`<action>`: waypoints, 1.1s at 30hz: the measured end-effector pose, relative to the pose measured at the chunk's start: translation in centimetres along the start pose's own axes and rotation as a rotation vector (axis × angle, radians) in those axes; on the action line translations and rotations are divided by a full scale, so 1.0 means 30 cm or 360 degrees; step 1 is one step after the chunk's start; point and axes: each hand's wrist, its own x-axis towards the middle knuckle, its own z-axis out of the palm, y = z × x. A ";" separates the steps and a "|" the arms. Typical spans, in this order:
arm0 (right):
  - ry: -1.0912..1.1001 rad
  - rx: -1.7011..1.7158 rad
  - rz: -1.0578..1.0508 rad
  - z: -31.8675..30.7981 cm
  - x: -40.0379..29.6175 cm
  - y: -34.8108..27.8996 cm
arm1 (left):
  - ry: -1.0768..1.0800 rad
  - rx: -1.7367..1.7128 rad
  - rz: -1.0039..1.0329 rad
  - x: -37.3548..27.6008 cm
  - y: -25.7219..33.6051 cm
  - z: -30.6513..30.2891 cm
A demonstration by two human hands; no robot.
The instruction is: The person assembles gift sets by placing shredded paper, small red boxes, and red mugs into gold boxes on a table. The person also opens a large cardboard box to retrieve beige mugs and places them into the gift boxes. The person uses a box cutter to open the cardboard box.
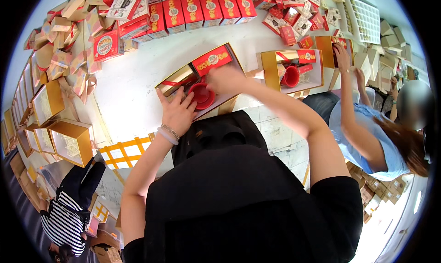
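A gold-edged gift box (237, 61) lies open and slanted on the white table before me. Inside are a red box with a cookie picture (212, 59), a pale gold box with a red ribbon (178, 77) and a round red container (202, 97). My left hand (178, 108) rests with spread fingers over the gift box's left part, its fingertips by the ribboned box and the container's rim. My right hand (224, 79), blurred, is inside the gift box just right of the container, below the cookie box; whether it holds anything is hidden.
A row of red cookie boxes (193, 11) lines the table's far side. Small cartons (62, 39) pile up at left, above gold boxes with shredded filler (70, 142). Another filled gift box (318, 70) lies at right, beside a co-worker in blue (365, 135). A striped-shirted person (65, 221) is at lower left.
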 end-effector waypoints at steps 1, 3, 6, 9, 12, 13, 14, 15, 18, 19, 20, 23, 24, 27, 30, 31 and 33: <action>-0.0371 0.0693 0.0499 -0.182 -0.023 0.010 | -0.0054 0.0053 0.0003 0.000 0.004 0.005; 0.0127 0.1101 0.0783 -0.341 -0.054 0.261 | 0.0051 0.0069 0.0135 -0.002 0.042 0.050; 0.0340 -0.0595 0.0730 -0.295 0.016 0.862 | -0.0331 0.0038 0.0462 0.091 0.050 0.081; 0.0448 -0.1078 0.0800 -0.212 0.111 0.981 | -0.0399 -0.0077 0.0641 0.125 0.004 0.114; 0.0545 -0.0678 0.0907 -0.203 0.145 0.960 | -0.0435 -0.0019 0.0593 0.109 0.018 0.135; 0.0560 -0.0556 0.0965 -0.220 0.121 0.898 | -0.0437 -0.0020 0.0584 0.108 0.017 0.136; 0.0544 -0.0672 0.0957 -0.223 0.101 0.854 | -0.0428 -0.0011 0.0587 0.117 0.015 0.128; 0.0502 -0.0586 0.0862 -0.237 0.071 0.806 | -0.0499 -0.0045 0.0552 0.120 0.023 0.110; 0.0710 -0.0234 0.0344 -0.365 -0.028 0.620 | -0.0366 -0.0267 0.0402 0.126 0.034 0.059; 0.0970 -0.0033 0.0031 -0.400 -0.084 0.541 | -0.0105 -0.0431 0.0340 0.112 0.046 0.055; 0.0904 0.0851 -0.0034 -0.423 -0.148 0.401 | 0.0158 -0.0591 0.0286 0.099 0.056 0.050; 0.0445 0.2071 0.0107 -0.261 -0.270 0.134 | 0.0748 -0.1403 -0.0410 0.176 0.218 -0.092; 0.0323 0.1922 0.0102 -0.203 -0.281 0.068 | 0.0857 -0.1613 -0.0558 0.197 0.246 -0.117; 0.0773 0.0269 -0.0301 -0.178 -0.279 0.016 | 0.0634 -0.1693 -0.0706 0.187 0.253 -0.050; 0.0641 -0.0596 -0.0697 -0.143 -0.220 0.046 | 0.0421 -0.1408 -0.0758 0.174 0.251 0.021; 0.0447 -0.0637 -0.0783 -0.124 -0.195 0.070 | 0.0452 -0.1363 -0.0766 0.167 0.251 0.033; 0.0575 -0.0805 -0.0951 -0.105 -0.131 0.101 | 0.0547 -0.1250 -0.0787 0.163 0.229 0.056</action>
